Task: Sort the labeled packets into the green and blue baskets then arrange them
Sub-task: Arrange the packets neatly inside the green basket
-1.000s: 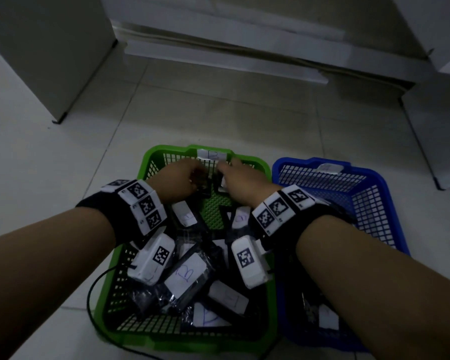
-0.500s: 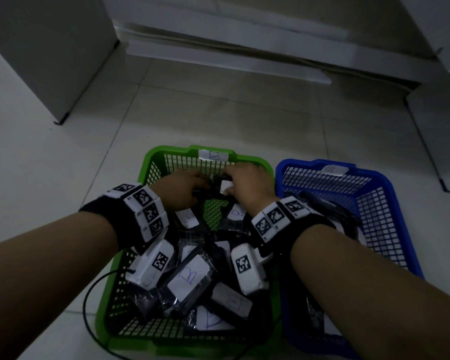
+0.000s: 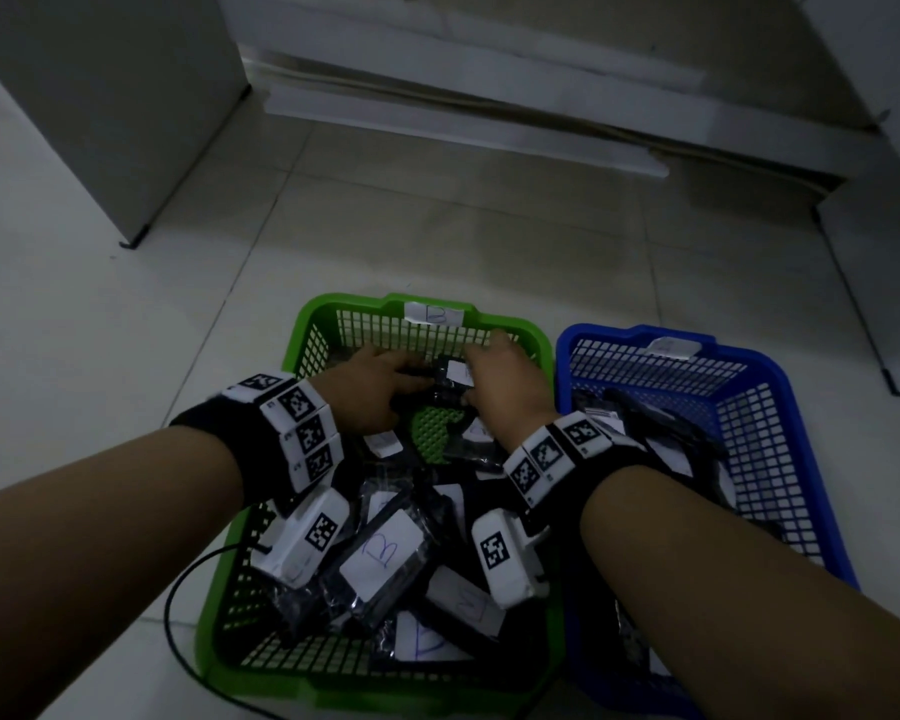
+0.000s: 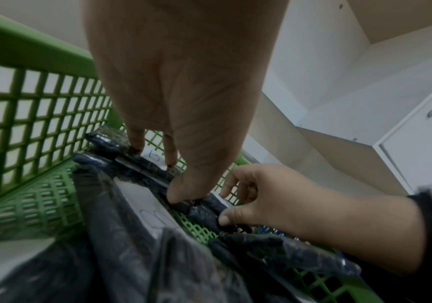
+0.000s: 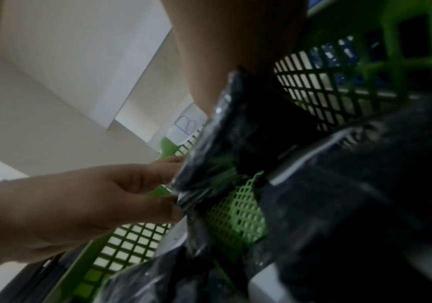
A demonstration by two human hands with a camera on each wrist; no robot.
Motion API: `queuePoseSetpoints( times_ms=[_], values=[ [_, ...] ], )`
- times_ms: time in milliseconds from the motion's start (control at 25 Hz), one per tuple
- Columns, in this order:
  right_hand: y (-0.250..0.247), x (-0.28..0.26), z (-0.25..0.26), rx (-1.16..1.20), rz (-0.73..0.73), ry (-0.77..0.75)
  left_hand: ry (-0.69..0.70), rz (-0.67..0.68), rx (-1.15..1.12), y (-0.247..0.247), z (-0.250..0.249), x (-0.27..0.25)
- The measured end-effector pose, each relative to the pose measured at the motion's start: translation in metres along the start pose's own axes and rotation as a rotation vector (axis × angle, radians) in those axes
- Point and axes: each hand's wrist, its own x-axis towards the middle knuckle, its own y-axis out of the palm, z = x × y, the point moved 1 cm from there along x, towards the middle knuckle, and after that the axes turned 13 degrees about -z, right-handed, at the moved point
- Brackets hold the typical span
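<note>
Head view: both hands work at the far end of the green basket [image 3: 261, 517]. The left hand [image 3: 372, 389] has its fingers curled round one end of a black packet [image 3: 445, 379], thumb pressed on the wrap, per the left wrist cam; the right hand [image 3: 510, 381] takes the other end, thumb & fingers bent onto the plastic, so each hand has hold of the same packet, which sits close to the far wall, white label up. Handling, as a guess: light, soft-wrapped, the film glossy and crinkled so prob. slippery; contents look flat & fairly stiff. Best grip is likely on the short ends or edges where the wrap bunches, not on the slick flat face or the paper label, which could peel. Outward: green basket carries a white tag [image 3: 432, 314] marked B on its far rim and holds a loose heap of black packets, several w/ white labels, at least two reading B, e.g. the B packet [image 3: 380, 556] near the front; a patch of bare green mesh shows just behind the hands. Pile is jumbled, overlapping, not yet arranged. Blue basket [image 3: 780, 402] stands touching or just beside the green one, on its right, w/ its own rim tag (letter unreadable) & a few dark packets along its near-left side. A black cable [image 3: 175, 605] loops on the floor by the green basket's left corner.
</note>
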Motion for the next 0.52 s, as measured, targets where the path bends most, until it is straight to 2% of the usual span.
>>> queuePoseSetpoints(
  times_ms=[120, 200, 280, 320, 400, 520],
  values=[
    [-0.008, 0.004, -0.001, 0.049, 0.064, 0.039, -0.011, 0.004, -0.039, -0.001, -0.001, -0.003],
    [-0.02, -0.001, 0.0, 0.08, 0.139, 0.094, -0.027, -0.088, -0.134, -0.004, 0.002, -0.006],
    [-0.028, -0.015, 0.008, 0.032, 0.286, 0.092, -0.028, -0.164, -0.219, -0.008, 0.007, -0.01],
    [-0.029, -0.024, 0.014, -0.021, 0.362, 0.068, 0.002, -0.127, -0.228, -0.008, 0.01, -0.012],
    [-0.028, -0.04, 0.023, -0.097, 0.443, 0.024, 0.061, 0.032, -0.212, -0.006, 0.011, -0.018],
    [-0.028, -0.048, 0.027, 0.024, 0.459, 0.051, 0.104, 0.188, -0.082, -0.003, 0.009, -0.024]
  ],
)
